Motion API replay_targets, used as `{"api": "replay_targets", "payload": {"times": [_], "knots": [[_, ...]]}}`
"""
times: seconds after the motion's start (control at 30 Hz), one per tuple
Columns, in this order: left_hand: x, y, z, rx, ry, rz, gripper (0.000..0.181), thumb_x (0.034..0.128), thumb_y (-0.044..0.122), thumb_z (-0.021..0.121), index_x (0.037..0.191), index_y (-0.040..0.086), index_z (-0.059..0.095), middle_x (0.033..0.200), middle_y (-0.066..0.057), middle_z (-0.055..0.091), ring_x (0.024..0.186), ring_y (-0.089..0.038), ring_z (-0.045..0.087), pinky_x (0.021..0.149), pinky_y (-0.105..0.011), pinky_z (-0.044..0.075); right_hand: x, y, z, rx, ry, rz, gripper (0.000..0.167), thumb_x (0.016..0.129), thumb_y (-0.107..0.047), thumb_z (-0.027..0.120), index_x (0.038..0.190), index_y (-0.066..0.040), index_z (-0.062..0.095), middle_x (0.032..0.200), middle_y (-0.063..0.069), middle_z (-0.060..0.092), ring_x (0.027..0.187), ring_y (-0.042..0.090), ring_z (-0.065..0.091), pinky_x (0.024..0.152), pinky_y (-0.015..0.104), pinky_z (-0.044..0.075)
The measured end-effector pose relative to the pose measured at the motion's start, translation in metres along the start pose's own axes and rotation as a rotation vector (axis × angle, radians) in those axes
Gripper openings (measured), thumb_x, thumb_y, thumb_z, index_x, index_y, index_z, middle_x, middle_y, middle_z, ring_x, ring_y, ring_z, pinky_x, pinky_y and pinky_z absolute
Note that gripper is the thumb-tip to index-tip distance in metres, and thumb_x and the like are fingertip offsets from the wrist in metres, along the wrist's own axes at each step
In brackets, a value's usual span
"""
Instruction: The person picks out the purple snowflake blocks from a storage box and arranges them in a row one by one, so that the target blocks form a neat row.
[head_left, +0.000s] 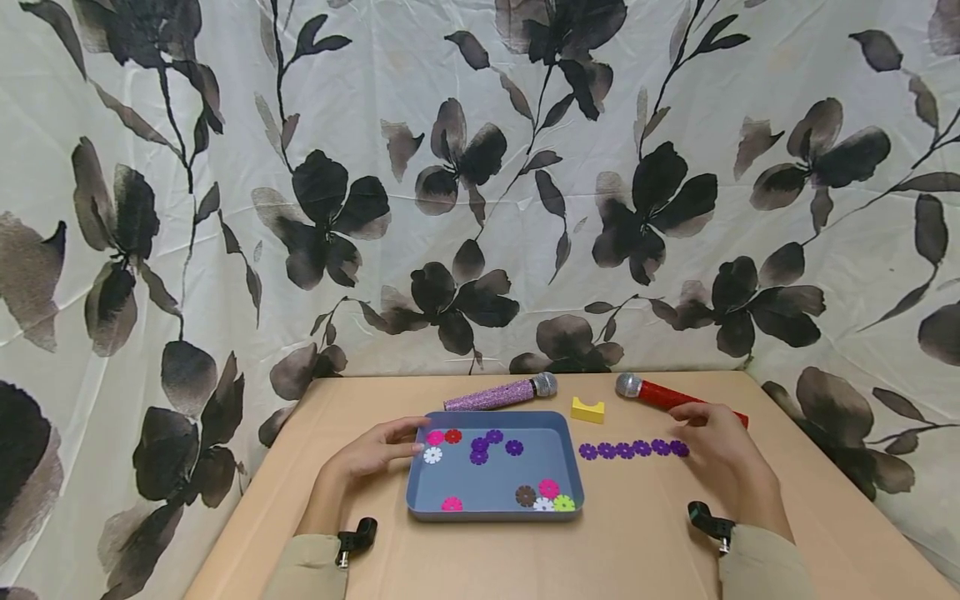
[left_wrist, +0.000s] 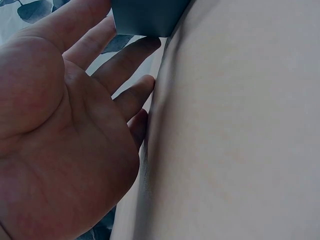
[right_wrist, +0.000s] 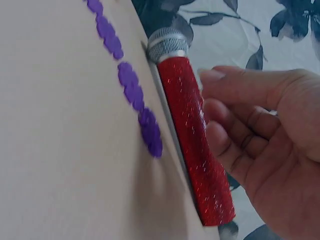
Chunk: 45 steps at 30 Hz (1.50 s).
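My left hand (head_left: 378, 450) is at the left side of a blue-grey tray (head_left: 495, 516), its fairly straight fingers touching the rim; in the left wrist view the tray's corner (left_wrist: 147, 17) is by the fingertips. Loose purple flower-shaped pieces (head_left: 478, 457) lie in the tray. To its right, several purple flower pieces (head_left: 624, 451) form a row on the table. Above the row's right end is my right hand (head_left: 723, 442), fingers loosely bent, with nothing visible between them. In the right wrist view it appears beside a red glitter microphone (right_wrist: 192, 140); whether they touch I cannot tell.
Pink (head_left: 549, 488), red, white, brown and green flower pieces also lie in the tray. Behind it rests a purple glitter microphone (head_left: 491, 397). A yellow notched block (head_left: 587, 411) stands between the microphones. A floral cloth (head_left: 465, 250) hangs behind the wooden table (head_left: 600, 558).
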<state>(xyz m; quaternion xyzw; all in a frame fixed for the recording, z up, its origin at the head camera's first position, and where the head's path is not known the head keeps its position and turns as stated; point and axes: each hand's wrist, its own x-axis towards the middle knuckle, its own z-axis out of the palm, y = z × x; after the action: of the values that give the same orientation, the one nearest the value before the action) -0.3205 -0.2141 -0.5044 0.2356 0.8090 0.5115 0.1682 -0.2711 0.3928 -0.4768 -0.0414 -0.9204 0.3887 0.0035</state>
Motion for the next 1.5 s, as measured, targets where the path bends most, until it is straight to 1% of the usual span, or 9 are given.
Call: {"api": "replay_targets", "payload": {"times": [0.1,0.17,0.27,0.43,0.67,0.97,1.13,1.37,1.5], "knots": [[0.000,0.001,0.000,0.007,0.003,-0.002,0.055,0.1022,0.024,0.068,0.154,0.013,0.051,0.163,-0.015,0.043,0.152,-0.042,0.037,0.126,-0.060,0.027,0.001,-0.006,0.002,-0.007,0.022,-0.086,0.041,0.096,-0.017,0.075,0.134,-0.003,0.067,0.135,0.028,0.061,0.116,0.041,0.053,0.087,0.032,0.058],[0.000,0.002,0.001,0.008,0.005,-0.005,0.055,0.1022,0.024,0.068,0.153,0.013,0.051,0.163,-0.015,0.043,0.152,-0.042,0.038,0.126,-0.060,0.027,0.002,-0.010,0.003,-0.012,0.036,-0.116,0.040,0.096,-0.017,0.075,0.133,-0.004,0.068,0.137,0.027,0.062,0.117,0.040,0.055,0.082,0.019,0.056],[0.001,0.002,0.001,0.009,0.005,-0.007,0.055,0.1023,0.024,0.068,0.153,0.012,0.051,0.163,-0.015,0.044,0.152,-0.042,0.038,0.126,-0.060,0.028,0.004,-0.015,0.007,-0.007,0.046,-0.143,0.039,0.096,-0.016,0.076,0.132,-0.002,0.069,0.137,0.028,0.062,0.118,0.041,0.057,0.080,0.013,0.054],[0.001,0.001,0.001,0.004,0.005,-0.009,0.055,0.1020,0.023,0.068,0.153,0.012,0.052,0.163,-0.015,0.044,0.152,-0.040,0.038,0.126,-0.058,0.028,0.007,-0.030,0.018,0.032,0.071,-0.161,0.040,0.097,-0.018,0.075,0.132,-0.001,0.068,0.135,0.027,0.064,0.120,0.042,0.058,0.082,0.014,0.055],[0.001,0.001,0.002,0.009,0.013,-0.025,0.055,0.1018,0.025,0.069,0.153,0.013,0.052,0.163,-0.015,0.044,0.151,-0.041,0.039,0.126,-0.058,0.029,0.015,-0.056,0.039,0.063,0.090,-0.245,0.038,0.096,-0.016,0.077,0.131,-0.004,0.070,0.125,0.022,0.068,0.110,0.034,0.062,0.078,0.016,0.055],[0.001,0.000,0.001,0.006,0.016,-0.028,0.055,0.1017,0.025,0.069,0.153,0.013,0.052,0.163,-0.015,0.044,0.151,-0.041,0.040,0.126,-0.058,0.029,0.016,-0.087,0.068,0.054,0.128,-0.334,0.035,0.096,-0.019,0.076,0.131,-0.013,0.071,0.127,0.012,0.069,0.116,0.034,0.064,0.091,0.039,0.061],[0.001,0.000,0.000,0.021,0.013,-0.018,0.056,0.1025,0.026,0.068,0.154,0.012,0.051,0.163,-0.016,0.044,0.151,-0.041,0.040,0.126,-0.058,0.029,0.016,-0.107,0.086,0.069,0.113,-0.379,0.035,0.095,-0.019,0.078,0.129,-0.015,0.072,0.128,0.009,0.069,0.113,0.030,0.064,0.091,0.038,0.060],[0.000,0.001,-0.001,0.023,0.007,-0.004,0.057,0.1023,0.027,0.068,0.154,0.011,0.051,0.162,-0.018,0.044,0.150,-0.043,0.040,0.125,-0.060,0.030,0.013,-0.132,0.113,0.116,0.038,-0.447,0.032,0.097,-0.019,0.076,0.128,-0.014,0.073,0.130,0.011,0.069,0.113,0.028,0.065,0.095,0.045,0.061],[0.001,0.000,-0.001,0.018,0.007,-0.006,0.056,0.1024,0.026,0.068,0.154,0.011,0.050,0.163,-0.017,0.044,0.151,-0.043,0.039,0.125,-0.060,0.029,0.010,-0.146,0.129,0.124,0.014,-0.465,0.031,0.096,-0.019,0.076,0.127,-0.013,0.073,0.125,0.009,0.070,0.110,0.026,0.067,0.093,0.042,0.061]]}}
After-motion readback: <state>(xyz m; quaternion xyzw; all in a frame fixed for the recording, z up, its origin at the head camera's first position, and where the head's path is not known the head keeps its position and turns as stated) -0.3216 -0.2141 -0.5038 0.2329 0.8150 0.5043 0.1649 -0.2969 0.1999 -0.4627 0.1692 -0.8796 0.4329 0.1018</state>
